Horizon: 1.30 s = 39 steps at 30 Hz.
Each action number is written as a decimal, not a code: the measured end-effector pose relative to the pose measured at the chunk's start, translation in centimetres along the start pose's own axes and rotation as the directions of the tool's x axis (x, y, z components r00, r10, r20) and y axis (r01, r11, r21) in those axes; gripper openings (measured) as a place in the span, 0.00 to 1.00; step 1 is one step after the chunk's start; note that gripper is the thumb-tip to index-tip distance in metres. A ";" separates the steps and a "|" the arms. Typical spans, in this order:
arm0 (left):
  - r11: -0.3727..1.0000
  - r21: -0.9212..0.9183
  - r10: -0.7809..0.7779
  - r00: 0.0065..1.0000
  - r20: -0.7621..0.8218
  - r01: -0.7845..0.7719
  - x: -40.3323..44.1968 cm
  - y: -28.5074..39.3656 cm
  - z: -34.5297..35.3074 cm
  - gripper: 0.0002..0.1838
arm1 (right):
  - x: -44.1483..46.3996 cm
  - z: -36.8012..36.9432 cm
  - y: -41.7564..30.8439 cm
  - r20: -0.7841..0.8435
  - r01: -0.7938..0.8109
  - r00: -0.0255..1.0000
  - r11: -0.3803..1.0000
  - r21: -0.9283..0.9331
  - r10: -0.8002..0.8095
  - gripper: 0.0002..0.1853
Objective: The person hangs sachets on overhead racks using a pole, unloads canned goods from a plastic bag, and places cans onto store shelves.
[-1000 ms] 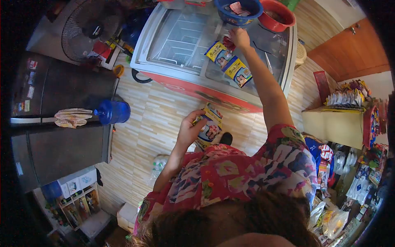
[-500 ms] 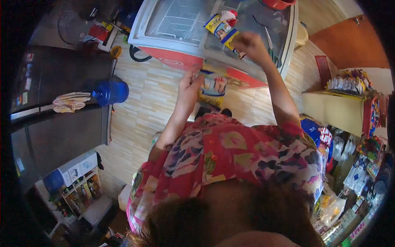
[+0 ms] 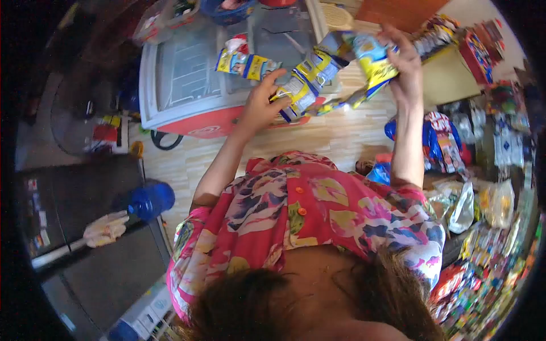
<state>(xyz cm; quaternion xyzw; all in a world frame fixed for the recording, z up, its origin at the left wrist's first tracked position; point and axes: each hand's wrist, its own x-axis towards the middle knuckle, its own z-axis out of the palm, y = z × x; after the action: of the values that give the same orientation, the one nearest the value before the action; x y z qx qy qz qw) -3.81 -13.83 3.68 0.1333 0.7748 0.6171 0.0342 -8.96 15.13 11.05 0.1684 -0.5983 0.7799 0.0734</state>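
Freezer (image 3: 187, 74) top: yellow-blue packets (image 3: 253, 67) near front edge, lettering blurred. Left hand (image 3: 261, 108) fingers grip printed sachets (image 3: 304, 85); right hand (image 3: 405, 68) fingers grip another sachet (image 3: 374, 59).

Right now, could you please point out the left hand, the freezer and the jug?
Left hand (image 3: 261, 106): head view, middle of the hand.
Freezer (image 3: 223, 120): head view, red front panel.
Jug (image 3: 154, 201): head view, side of its blue body.

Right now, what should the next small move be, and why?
Perhaps bring the right hand toward the left hand to gather the yellow-and-blue packets: both hands hold some, the hands are well apart, and packets are strung out between them.
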 end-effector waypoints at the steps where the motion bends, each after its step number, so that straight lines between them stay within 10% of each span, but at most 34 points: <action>1: 0.999 0.016 0.028 0.999 0.026 -0.029 0.5 -3.0 1.0 0.24 | 0.3 -1.2 -1.4 -0.051 -0.015 0.999 0.999 0.037 0.016 0.34; 4: 0.963 0.162 0.211 0.976 0.046 -0.216 2.2 -8.5 2.9 0.22 | 0.8 -4.8 -5.3 0.035 0.024 0.999 0.988 0.151 -0.030 0.30; 10: 0.881 0.463 0.125 0.992 -0.029 -0.098 2.5 -9.1 5.4 0.12 | -2.2 -6.1 -8.6 0.016 -0.161 0.987 0.958 0.236 0.162 0.33; 18: 0.789 0.576 0.269 0.963 -0.012 -0.214 4.2 -13.8 5.2 0.08 | -7.1 -7.7 -10.3 0.136 -0.349 0.882 0.821 -0.451 0.450 0.27; 21: 0.759 0.619 0.046 0.965 0.258 -0.202 5.0 -14.5 5.2 0.15 | -8.3 -6.5 -11.3 0.113 -0.407 0.835 0.743 -0.532 0.538 0.28; 26: 0.877 0.217 0.104 0.610 0.785 -0.429 5.5 -3.0 9.0 0.38 | -9.9 -6.9 -11.0 0.266 -0.448 0.657 0.649 -0.615 0.705 0.32; 27: 0.897 0.150 0.128 0.569 0.813 -0.416 5.5 -0.9 10.9 0.43 | -9.9 -7.0 -9.9 0.425 -0.213 0.682 0.717 -0.664 0.596 0.31; 30: 0.908 -0.359 0.417 0.372 0.829 -0.217 7.0 -0.2 17.2 0.41 | -9.6 -5.9 -6.2 0.534 -0.130 0.642 0.765 -0.631 0.550 0.28; 32: 0.963 -0.267 0.245 0.283 0.927 0.043 6.3 0.1 19.8 0.36 | -10.1 -6.0 -5.4 0.593 0.038 0.688 0.795 -0.605 0.419 0.27; 35: 0.971 -0.227 0.202 0.242 0.949 0.079 3.9 2.7 19.9 0.22 | -13.3 -5.6 -6.9 0.409 0.133 0.848 0.610 -0.781 0.338 0.26; 37: 0.922 -0.309 0.226 0.326 0.918 0.231 2.3 3.3 19.3 0.14 | -16.6 -4.1 -8.5 -0.100 -0.234 0.952 0.479 -0.846 0.290 0.23; 39: 0.872 -0.326 0.210 0.323 0.923 0.366 1.9 2.7 19.4 0.14 | -20.5 -4.5 -5.6 -0.346 -0.207 0.911 0.477 -0.855 -0.225 0.20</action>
<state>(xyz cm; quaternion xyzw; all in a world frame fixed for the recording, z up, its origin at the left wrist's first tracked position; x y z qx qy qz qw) -1.01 5.55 1.95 0.4133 0.4336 0.5913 0.5400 11.15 22.79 7.87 -0.0585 -0.8809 0.3786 0.2778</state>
